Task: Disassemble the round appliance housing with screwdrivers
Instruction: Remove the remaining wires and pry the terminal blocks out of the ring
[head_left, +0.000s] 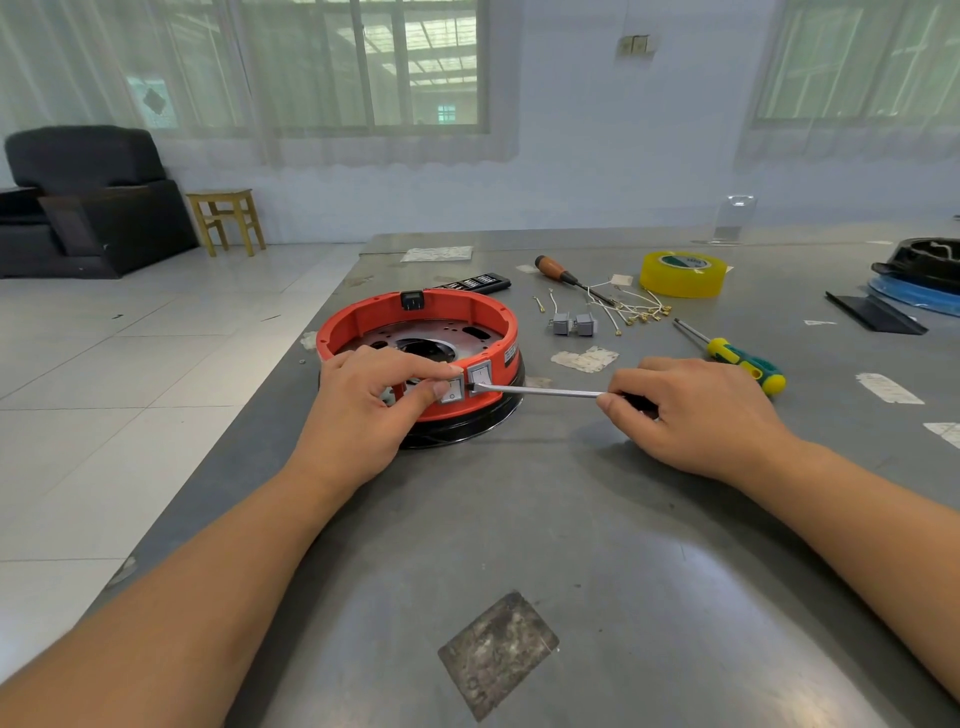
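Note:
A round red housing on a black base stands on the grey metal table. Two grey rocker switches sit in its near wall. My left hand pinches the left switch between thumb and forefinger. My right hand grips a screwdriver whose handle is hidden in my fist. Its metal shaft lies level, and the tip touches the lower left edge of the right switch.
Behind the housing lie a wooden-handled screwdriver, a yellow-green screwdriver, two loose grey switches, several wires with brass terminals and a yellow tape roll. Black and blue parts sit far right. The table's left edge drops to floor.

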